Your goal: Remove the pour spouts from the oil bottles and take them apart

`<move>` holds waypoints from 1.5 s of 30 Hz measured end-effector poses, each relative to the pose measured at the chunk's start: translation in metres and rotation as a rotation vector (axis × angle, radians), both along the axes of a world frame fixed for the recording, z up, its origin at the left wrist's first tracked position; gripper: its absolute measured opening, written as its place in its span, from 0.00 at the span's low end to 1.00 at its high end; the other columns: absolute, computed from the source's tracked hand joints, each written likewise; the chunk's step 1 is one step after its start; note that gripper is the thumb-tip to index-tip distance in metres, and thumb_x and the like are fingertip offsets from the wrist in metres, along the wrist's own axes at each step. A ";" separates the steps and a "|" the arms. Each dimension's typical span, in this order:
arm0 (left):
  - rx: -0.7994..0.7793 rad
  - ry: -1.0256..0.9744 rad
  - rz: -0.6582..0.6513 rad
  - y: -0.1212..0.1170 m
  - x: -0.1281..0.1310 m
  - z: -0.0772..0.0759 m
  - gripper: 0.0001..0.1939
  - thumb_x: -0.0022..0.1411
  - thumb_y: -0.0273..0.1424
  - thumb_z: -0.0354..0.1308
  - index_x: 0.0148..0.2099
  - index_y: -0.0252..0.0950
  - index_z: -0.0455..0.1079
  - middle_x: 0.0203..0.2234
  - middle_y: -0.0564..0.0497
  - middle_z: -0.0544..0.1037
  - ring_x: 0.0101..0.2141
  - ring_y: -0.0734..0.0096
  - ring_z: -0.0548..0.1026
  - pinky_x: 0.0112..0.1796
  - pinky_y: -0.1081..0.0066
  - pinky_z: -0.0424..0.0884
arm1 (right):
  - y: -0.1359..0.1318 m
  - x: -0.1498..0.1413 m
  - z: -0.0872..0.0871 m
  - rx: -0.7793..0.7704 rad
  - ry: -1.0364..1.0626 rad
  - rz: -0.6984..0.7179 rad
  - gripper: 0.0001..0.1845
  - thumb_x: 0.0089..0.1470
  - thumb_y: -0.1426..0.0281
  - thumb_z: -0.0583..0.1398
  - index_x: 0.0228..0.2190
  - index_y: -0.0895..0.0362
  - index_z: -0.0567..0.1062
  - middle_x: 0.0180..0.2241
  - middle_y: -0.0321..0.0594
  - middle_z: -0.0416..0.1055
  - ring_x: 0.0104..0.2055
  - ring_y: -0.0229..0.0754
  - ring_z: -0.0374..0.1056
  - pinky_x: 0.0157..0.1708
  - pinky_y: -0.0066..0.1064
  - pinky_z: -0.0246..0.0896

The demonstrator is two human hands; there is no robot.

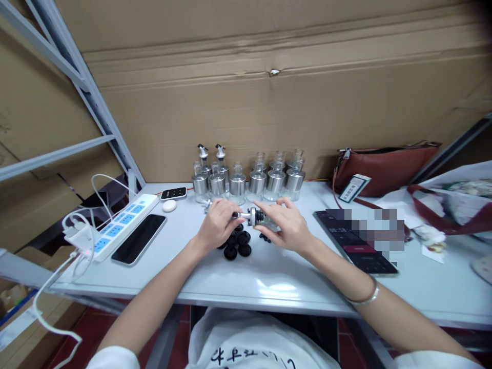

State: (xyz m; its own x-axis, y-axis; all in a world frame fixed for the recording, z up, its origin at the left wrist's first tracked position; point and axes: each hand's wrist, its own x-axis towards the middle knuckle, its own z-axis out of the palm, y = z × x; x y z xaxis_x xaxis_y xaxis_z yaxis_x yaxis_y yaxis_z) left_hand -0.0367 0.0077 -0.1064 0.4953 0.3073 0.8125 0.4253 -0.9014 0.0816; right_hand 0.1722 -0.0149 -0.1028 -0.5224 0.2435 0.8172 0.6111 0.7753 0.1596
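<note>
My left hand is closed around the metal spout end of a bottle pourer, which lies sideways between my hands. My right hand has its thumb and index finger at the pourer's black ribbed stopper, its other fingers loosely bent. Something clear and glassy shows partly beneath the right hand; I cannot make out its shape. Below my left hand lies a pile of black round caps. Small black parts lie by the right thumb. Another metal spout shows partly behind my left hand.
Several glass bottles with metal sleeves stand along the cardboard wall, two with pourers fitted. At left are a power strip, phone, small device and white round object. A tablet and brown bag lie right.
</note>
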 end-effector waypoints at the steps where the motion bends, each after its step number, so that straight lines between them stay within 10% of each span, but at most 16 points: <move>1: -0.007 -0.017 0.004 0.000 0.000 0.000 0.13 0.68 0.37 0.43 0.37 0.36 0.63 0.30 0.49 0.74 0.33 0.69 0.70 0.37 0.66 0.64 | 0.000 0.001 0.001 0.017 0.014 -0.008 0.29 0.57 0.65 0.56 0.58 0.59 0.56 0.26 0.38 0.72 0.24 0.40 0.64 0.33 0.36 0.54; 15: 0.150 -0.139 0.231 0.015 -0.017 0.008 0.10 0.58 0.28 0.50 0.24 0.38 0.56 0.19 0.55 0.67 0.24 0.72 0.65 0.33 0.67 0.63 | 0.039 -0.021 0.031 -0.202 0.775 0.066 0.12 0.61 0.59 0.47 0.42 0.51 0.62 0.32 0.38 0.66 0.34 0.41 0.67 0.38 0.37 0.63; 30: 0.083 -0.104 0.342 0.019 -0.019 0.004 0.08 0.64 0.32 0.50 0.32 0.37 0.61 0.26 0.53 0.73 0.29 0.71 0.70 0.42 0.64 0.60 | 0.141 -0.065 0.010 -0.364 0.714 -0.021 0.17 0.61 0.57 0.45 0.39 0.55 0.64 0.33 0.41 0.68 0.37 0.42 0.65 0.41 0.35 0.59; 45: 0.048 -0.029 0.360 0.020 -0.018 0.002 0.09 0.65 0.34 0.48 0.34 0.36 0.63 0.30 0.51 0.74 0.33 0.69 0.71 0.43 0.63 0.58 | 0.161 -0.073 -0.001 -0.336 0.474 -0.230 0.19 0.62 0.66 0.41 0.40 0.59 0.68 0.42 0.50 0.66 0.46 0.46 0.62 0.48 0.38 0.57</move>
State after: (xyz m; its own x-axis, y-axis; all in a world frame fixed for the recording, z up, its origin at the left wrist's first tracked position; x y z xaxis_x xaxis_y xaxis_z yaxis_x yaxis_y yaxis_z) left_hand -0.0550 0.0282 -0.1048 0.3387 0.4192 0.8424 0.7139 -0.6977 0.0602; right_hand 0.0991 0.1463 -0.1042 -0.0255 0.5907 0.8065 0.7131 0.5762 -0.3994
